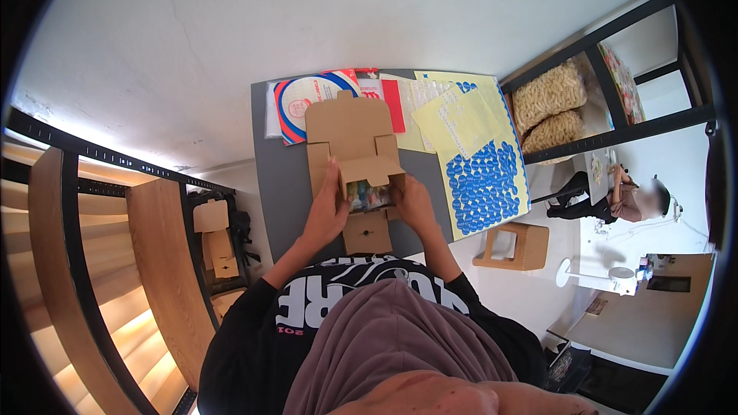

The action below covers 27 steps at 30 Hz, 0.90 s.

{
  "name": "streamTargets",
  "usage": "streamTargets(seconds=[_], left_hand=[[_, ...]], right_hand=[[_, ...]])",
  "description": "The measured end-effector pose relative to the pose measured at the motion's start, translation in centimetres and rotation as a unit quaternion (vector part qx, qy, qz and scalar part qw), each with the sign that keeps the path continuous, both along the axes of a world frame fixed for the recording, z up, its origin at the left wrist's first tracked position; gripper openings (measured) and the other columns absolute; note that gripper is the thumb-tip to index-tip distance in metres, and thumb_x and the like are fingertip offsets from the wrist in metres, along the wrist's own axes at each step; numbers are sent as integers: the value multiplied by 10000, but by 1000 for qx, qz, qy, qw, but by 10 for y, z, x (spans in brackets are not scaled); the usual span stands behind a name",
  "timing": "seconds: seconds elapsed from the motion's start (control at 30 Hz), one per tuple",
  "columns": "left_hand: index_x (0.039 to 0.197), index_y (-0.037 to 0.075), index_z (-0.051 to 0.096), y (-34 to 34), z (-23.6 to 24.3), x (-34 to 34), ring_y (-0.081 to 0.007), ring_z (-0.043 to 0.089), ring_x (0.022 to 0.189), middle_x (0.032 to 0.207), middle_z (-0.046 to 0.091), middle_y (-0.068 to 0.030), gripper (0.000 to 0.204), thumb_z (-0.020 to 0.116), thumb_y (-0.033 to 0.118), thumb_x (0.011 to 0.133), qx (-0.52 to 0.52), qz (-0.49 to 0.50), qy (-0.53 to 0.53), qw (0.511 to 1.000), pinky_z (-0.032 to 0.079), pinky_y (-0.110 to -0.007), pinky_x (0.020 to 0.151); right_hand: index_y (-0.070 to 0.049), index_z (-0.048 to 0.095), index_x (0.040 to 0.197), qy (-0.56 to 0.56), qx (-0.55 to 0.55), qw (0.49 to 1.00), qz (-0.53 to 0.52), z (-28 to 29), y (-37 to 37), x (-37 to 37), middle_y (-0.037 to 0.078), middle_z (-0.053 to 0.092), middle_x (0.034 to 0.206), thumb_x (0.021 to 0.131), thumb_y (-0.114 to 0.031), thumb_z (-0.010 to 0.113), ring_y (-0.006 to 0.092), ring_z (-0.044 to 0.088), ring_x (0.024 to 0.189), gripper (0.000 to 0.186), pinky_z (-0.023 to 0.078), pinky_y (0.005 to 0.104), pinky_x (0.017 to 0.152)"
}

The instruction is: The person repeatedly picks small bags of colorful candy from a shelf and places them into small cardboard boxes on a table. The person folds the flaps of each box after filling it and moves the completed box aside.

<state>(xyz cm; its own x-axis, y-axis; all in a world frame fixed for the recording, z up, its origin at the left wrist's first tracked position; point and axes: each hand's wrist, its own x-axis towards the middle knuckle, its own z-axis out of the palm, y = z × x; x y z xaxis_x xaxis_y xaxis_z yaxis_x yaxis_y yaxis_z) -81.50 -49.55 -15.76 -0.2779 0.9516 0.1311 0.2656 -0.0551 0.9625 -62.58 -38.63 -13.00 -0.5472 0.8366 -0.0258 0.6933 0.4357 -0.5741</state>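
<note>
A brown cardboard box (350, 123) lies on the grey table in front of me, its large flap standing up on the far side. My left hand (329, 206) grips the near left wall, its fingers along the cardboard. My right hand (413, 201) closes on the near right corner, its fingertips partly hidden by the box. Between the hands, under a folded flap, colourful items (367, 195) in clear, shiny wrapping show inside; their kind cannot be made out. Another brown flap (367, 232) with a small hole hangs toward me.
Yellow sheets with blue oval stickers (484, 188) cover the table's (278, 184) right side. Red, white and blue printed packaging (296, 111) lies behind the box. A shelf holds bags of beige packing pieces (550, 96). A brown stool (513, 246) and another seated person (626, 196) are at right.
</note>
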Motion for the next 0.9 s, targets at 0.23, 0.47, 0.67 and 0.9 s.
streamTargets(seconds=[0.23,0.47,0.67,0.9], left_hand=[[1480,86,336,-4,3,-4,-401,313,1450,1623,207,-219,686,569,-94,861,-3,-36,49,998,392,-427,1118],[1479,88,342,-15,-5,3,-402,340,1434,1620,215,-220,722,598,-69,822,-35,-31,21,999,402,-414,1099],[1531,90,294,-24,-2,8,-388,324,1446,1633,198,-192,782,645,18,836,-38,-32,46,998,346,-411,1152],[1545,88,270,-27,-3,19,-375,315,1453,1635,198,-178,816,672,53,836,-61,-3,46,997,351,-414,1157]], right_hand=[[-149,522,1427,236,-95,967,26,20,-3,2,209,444,1474,846,-189,740,393,412,1371,621,376,435,1107],[-182,636,1340,91,-7,967,236,25,0,12,94,439,1524,821,-201,766,352,325,1445,536,301,472,1165],[-177,667,1296,99,-1,960,262,3,2,17,93,465,1496,865,-146,710,363,342,1425,434,320,474,1155],[-170,678,1277,111,13,957,269,-5,4,20,95,479,1483,883,-112,680,360,351,1419,398,331,451,1151]])
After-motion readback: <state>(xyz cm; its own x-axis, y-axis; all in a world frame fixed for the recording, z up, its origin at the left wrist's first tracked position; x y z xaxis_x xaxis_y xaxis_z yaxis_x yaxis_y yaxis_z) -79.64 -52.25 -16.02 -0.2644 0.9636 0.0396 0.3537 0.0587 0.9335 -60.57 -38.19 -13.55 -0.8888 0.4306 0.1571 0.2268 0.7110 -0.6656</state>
